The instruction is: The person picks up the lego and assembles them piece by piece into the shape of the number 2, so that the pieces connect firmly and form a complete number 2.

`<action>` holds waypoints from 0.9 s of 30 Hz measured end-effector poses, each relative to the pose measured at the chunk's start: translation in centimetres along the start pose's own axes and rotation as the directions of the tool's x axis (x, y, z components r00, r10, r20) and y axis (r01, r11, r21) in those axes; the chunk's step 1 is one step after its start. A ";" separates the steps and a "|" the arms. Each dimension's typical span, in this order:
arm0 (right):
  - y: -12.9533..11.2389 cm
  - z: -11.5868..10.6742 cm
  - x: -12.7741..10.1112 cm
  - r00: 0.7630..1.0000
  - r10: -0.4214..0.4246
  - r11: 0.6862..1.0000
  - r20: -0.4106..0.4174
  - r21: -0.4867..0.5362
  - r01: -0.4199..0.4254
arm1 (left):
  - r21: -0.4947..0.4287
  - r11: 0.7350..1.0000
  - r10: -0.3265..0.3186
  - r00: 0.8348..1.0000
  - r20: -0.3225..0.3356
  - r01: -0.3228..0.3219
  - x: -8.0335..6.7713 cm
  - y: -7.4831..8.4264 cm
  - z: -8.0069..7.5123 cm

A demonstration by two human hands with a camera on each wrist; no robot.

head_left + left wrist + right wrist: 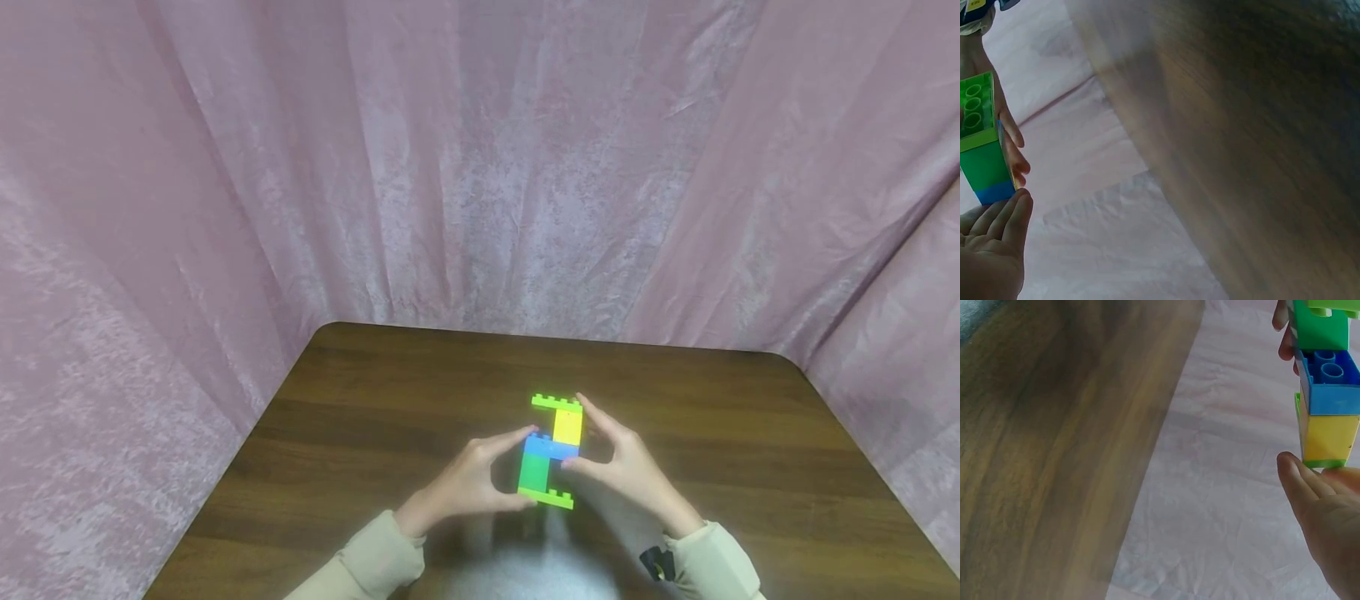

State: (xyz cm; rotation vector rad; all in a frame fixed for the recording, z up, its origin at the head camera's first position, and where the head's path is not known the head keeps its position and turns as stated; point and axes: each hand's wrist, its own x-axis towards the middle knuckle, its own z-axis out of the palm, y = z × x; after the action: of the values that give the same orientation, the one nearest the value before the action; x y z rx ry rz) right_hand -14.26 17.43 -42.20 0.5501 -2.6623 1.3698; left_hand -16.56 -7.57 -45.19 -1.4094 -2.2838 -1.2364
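- Sleeves, cream-coloured, enter the head view at 6 o'clock; both forearms rise from them toward the middle of the counter [360,400].
- Left hand [468,483]: fingers curled, index tip and thumb pinching the brick assembly [551,450] on its 9 o'clock side, at the blue and dark green bricks.
- Right hand [626,467]: index finger at the lime plate on top, thumb at the blue brick, gripping the 3 o'clock side.
- Brick assembly: held between both hands over the counter centre. Order from top: lime plate, yellow brick, blue brick, green brick, lime plate.
- Handling judgement: light, rigid plastic with smooth faces; stud joints may separate under twisting. Grip on opposite flat side faces, close to the joints.
- Pink curtain [480,167] encloses the counter from 9 through 12 to 3 o'clock.
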 end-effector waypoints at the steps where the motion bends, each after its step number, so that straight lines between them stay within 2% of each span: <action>1: 0.1 0.1 -0.1 1.000 0.000 1.000 0.001 -0.003 0.000 | -0.004 1.000 -0.007 1.000 0.001 0.007 0.0 0.0 0.0; 6: 0.4 0.4 -0.1 1.000 -0.006 1.000 0.003 0.004 0.006 | -0.004 0.999 -0.033 0.999 0.007 0.033 -0.2 -0.3 0.2; 14: 1.2 1.0 0.0 0.996 -0.062 0.998 -0.060 -0.031 0.060 | -0.008 0.997 -0.078 0.997 0.022 0.078 0.0 -0.3 0.2; 17: 1.4 1.3 0.0 0.997 -0.054 0.998 -0.057 -0.013 0.053 | -0.026 0.991 -0.127 0.991 0.040 0.128 -0.1 -0.3 0.2; 19: 1.6 1.4 0.1 0.999 -0.027 1.000 -0.043 0.001 0.027 | -0.050 0.981 -0.184 0.981 0.056 0.187 -0.1 -0.3 0.3; 23: 1.9 1.4 0.4 0.999 0.043 0.998 0.016 0.034 -0.044 | -0.068 0.949 -0.299 0.949 0.098 0.307 -0.1 -0.5 0.4; 27: 2.4 1.7 0.7 0.992 0.097 0.994 0.081 0.050 -0.101 | -0.056 0.922 -0.374 0.917 0.139 0.384 0.0 -0.9 0.6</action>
State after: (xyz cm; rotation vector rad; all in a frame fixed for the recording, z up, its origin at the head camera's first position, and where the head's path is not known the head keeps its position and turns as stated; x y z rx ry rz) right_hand -15.65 17.11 -44.85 0.4930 -2.7563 1.4809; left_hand -17.19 -7.32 -46.03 -1.1266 -2.7190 -1.3933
